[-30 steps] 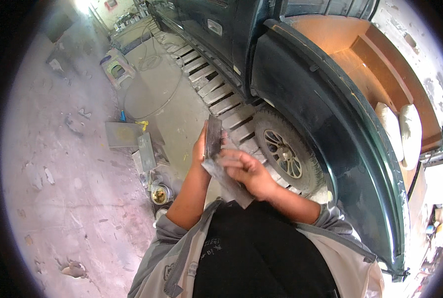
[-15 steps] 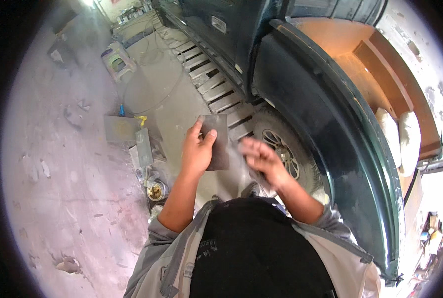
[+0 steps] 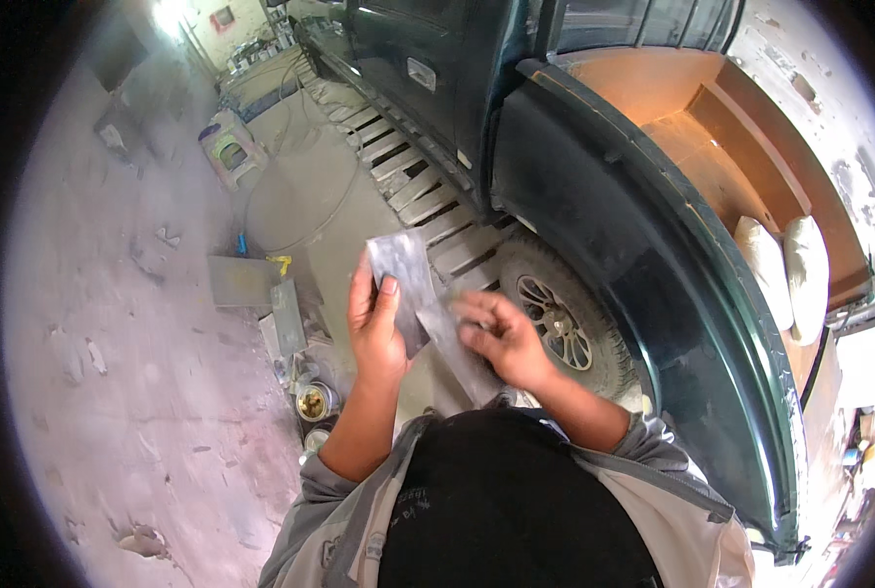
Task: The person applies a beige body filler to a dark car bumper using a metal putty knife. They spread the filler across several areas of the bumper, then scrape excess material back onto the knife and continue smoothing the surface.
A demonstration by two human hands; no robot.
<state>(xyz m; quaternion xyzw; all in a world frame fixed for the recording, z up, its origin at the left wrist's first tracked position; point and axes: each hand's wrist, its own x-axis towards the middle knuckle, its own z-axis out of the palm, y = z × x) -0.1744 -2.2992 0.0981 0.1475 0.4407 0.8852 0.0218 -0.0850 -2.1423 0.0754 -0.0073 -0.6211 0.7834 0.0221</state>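
Note:
My left hand [image 3: 376, 328] is closed on a thin grey rectangular sheet [image 3: 399, 260], its thumb lying across the face and its fingers behind. The sheet is tilted, with a pale upper part and a darker lower part. A long, flat grey strip [image 3: 462, 363] slants from the sheet's lower right side down toward my jacket. Bent round the upper part of this strip, my right hand [image 3: 508, 343] appears to grip it, though its fingertips are smeared by motion. Whether sheet and strip are joined, I cannot tell.
At right stands a dark green pickup with a rear wheel [image 3: 555, 323] and white sacks [image 3: 806, 279] in its orange-brown bed. Left on the floor are a flat grey plate [image 3: 251, 282], a greenish panel [image 3: 287, 316], an open tin [image 3: 314, 401] and a plastic stool [image 3: 231, 149].
The sheet in my left hand has tilted, and its upper face now looks paler. My right hand has moved left and slightly nearer, bringing the strip against the sheet.

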